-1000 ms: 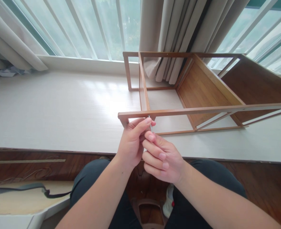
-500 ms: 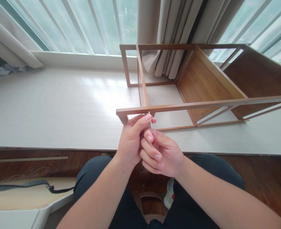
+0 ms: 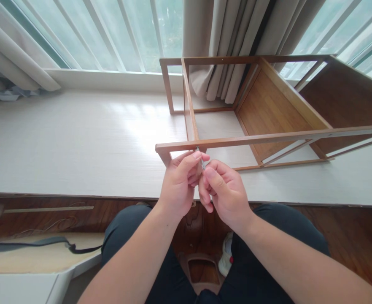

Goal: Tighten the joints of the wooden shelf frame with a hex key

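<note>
A slim metal hex key [image 3: 201, 159] slants down from the near rail of a brown wooden shelf frame [image 3: 236, 140]. Its upper end meets the rail where a crossbar joins; the exact contact is too small to make out. My left hand [image 3: 178, 181] is closed around the key just below the rail, thumb and fingertips pinching it. Below and to the right, my right hand [image 3: 227, 192] pinches the key's lower end between thumb and index finger, its other fingers curled loosely. The frame lies on its side on a white ledge [image 3: 78, 139].
Grey curtains [image 3: 224, 50] hang behind the frame, against barred windows [image 3: 110, 33]. Brown panels [image 3: 274, 105] span the frame at right. At lower left, a dark strap [image 3: 31, 242] lies on a pale surface. A shoe [image 3: 225, 255] is on the wooden floor.
My right hand has shifted slightly up and right, its fingers less tightly curled, and the hex key leans a little more to the right. My left hand keeps its pinch.
</note>
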`<state>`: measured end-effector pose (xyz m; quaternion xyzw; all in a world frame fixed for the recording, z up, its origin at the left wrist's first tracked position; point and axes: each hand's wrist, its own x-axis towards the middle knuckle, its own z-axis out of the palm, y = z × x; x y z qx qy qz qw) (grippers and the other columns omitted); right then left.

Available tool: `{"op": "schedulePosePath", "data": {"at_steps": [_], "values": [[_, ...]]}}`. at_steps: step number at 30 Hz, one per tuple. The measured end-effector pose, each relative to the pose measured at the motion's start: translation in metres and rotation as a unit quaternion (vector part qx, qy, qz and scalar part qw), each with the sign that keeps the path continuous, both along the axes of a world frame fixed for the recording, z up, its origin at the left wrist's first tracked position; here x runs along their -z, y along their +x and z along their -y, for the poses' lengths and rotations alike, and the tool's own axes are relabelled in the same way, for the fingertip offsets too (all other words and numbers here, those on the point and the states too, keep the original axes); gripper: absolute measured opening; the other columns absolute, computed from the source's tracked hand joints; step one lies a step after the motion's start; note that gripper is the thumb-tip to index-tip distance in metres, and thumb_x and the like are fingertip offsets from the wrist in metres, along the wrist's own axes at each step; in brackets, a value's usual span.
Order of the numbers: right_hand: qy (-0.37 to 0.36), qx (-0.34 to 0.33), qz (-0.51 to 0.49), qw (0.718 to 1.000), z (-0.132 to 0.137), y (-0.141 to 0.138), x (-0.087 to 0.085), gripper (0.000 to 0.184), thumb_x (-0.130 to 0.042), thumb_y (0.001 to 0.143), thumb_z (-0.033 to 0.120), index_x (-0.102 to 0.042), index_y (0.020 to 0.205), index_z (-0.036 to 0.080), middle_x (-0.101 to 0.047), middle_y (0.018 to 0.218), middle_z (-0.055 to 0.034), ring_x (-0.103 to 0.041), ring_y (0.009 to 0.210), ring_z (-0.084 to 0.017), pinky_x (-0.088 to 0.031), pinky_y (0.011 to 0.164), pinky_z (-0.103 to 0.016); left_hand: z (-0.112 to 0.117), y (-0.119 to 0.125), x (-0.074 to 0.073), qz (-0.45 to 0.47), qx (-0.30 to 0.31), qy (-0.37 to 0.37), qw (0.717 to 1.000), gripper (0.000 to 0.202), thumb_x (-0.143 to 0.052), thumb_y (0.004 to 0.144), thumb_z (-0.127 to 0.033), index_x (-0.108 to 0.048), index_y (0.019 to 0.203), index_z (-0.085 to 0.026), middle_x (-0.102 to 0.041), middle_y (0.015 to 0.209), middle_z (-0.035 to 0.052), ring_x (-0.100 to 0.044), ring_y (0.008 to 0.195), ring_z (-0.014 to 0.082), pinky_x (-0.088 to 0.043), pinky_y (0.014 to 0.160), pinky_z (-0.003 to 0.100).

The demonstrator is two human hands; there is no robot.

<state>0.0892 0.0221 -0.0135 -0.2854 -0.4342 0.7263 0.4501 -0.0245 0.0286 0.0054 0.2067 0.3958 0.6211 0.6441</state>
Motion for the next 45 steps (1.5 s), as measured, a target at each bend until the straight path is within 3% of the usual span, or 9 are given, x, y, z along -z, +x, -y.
{"op": "schedulePosePath", "data": {"at_steps": [3, 7, 11, 18, 27, 37, 45], "values": [[0.086, 0.057, 0.067, 0.992, 0.0, 0.004, 0.001, 0.031, -0.063, 0.101, 0.043, -0.055, 0.083, 0.019, -0.054, 0.053, 0.0073, -0.045, 0.042, -0.005, -0.037, 0.044, -0.016, -0.001, 0.0, 0.0, 0.009, 0.013, 0.014, 1.0, 0.02, -0.076, 0.081, -0.033, -0.077, 0.076, -0.014, -0.023, 0.051, -0.0091, -0.024, 0.045, -0.0007, -0.02, 0.043, 0.012], [0.217, 0.1, 0.128, 0.962, -0.005, 0.009, 0.0, 0.02, -0.061, 0.102, 0.035, -0.061, 0.088, 0.02, -0.053, 0.057, 0.0068, -0.047, 0.05, -0.004, -0.041, 0.053, -0.017, -0.001, -0.001, 0.001, 0.02, 0.027, 0.023, 0.999, 0.02, -0.074, 0.083, -0.034, -0.076, 0.077, -0.014, -0.02, 0.053, -0.0091, -0.021, 0.046, 0.0, -0.018, 0.043, 0.013], [0.261, 0.117, 0.168, 0.943, -0.006, 0.012, -0.004, 0.027, -0.058, 0.104, 0.034, -0.062, 0.082, 0.019, -0.055, 0.06, 0.0046, -0.048, 0.055, -0.005, -0.043, 0.058, -0.018, -0.002, -0.001, 0.001, 0.027, 0.037, 0.024, 0.999, 0.022, -0.073, 0.084, -0.035, -0.075, 0.078, -0.014, -0.019, 0.054, -0.0094, -0.02, 0.046, 0.0001, -0.018, 0.043, 0.014], [0.085, 0.028, 0.047, 0.995, -0.001, 0.007, -0.002, 0.036, -0.056, 0.103, 0.046, -0.059, 0.081, 0.018, -0.055, 0.056, 0.0042, -0.05, 0.046, -0.007, -0.04, 0.045, -0.019, -0.002, -0.002, 0.002, 0.007, 0.026, 0.015, 1.0, 0.026, -0.075, 0.083, -0.039, -0.071, 0.077, -0.014, -0.022, 0.054, -0.0089, -0.025, 0.045, 0.0006, -0.019, 0.042, 0.014], [-0.069, -0.061, -0.06, 0.994, -0.003, 0.005, -0.009, 0.034, -0.06, 0.098, 0.047, -0.057, 0.08, 0.018, -0.056, 0.051, 0.0042, -0.047, 0.037, -0.008, -0.037, 0.037, -0.018, -0.003, -0.002, 0.001, -0.016, 0.007, -0.019, 1.0, 0.032, -0.08, 0.077, -0.046, -0.07, 0.075, -0.016, -0.028, 0.05, -0.009, -0.029, 0.043, 0.0008, -0.023, 0.044, 0.016], [-0.134, -0.117, -0.145, 0.973, -0.003, 0.003, -0.008, 0.028, -0.053, 0.1, 0.037, -0.059, 0.082, 0.016, -0.056, 0.052, 0.0035, -0.049, 0.036, -0.009, -0.039, 0.038, -0.018, -0.003, -0.002, 0.003, 0.0, 0.015, -0.025, 1.0, 0.034, -0.078, 0.08, -0.047, -0.069, 0.077, -0.015, -0.049, 0.045, -0.0052, -0.044, 0.041, 0.0023, -0.027, 0.043, 0.013], [-0.145, -0.118, -0.145, 0.972, -0.002, 0.0, -0.006, 0.027, -0.056, 0.098, 0.039, -0.058, 0.082, 0.017, -0.055, 0.051, 0.0043, -0.047, 0.036, -0.008, -0.039, 0.038, -0.018, -0.003, -0.002, 0.002, 0.008, 0.035, -0.038, 0.999, 0.034, -0.075, 0.08, -0.048, -0.067, 0.078, -0.016, -0.053, 0.044, -0.0034, -0.049, 0.038, 0.0064, -0.028, 0.04, 0.016]]}}
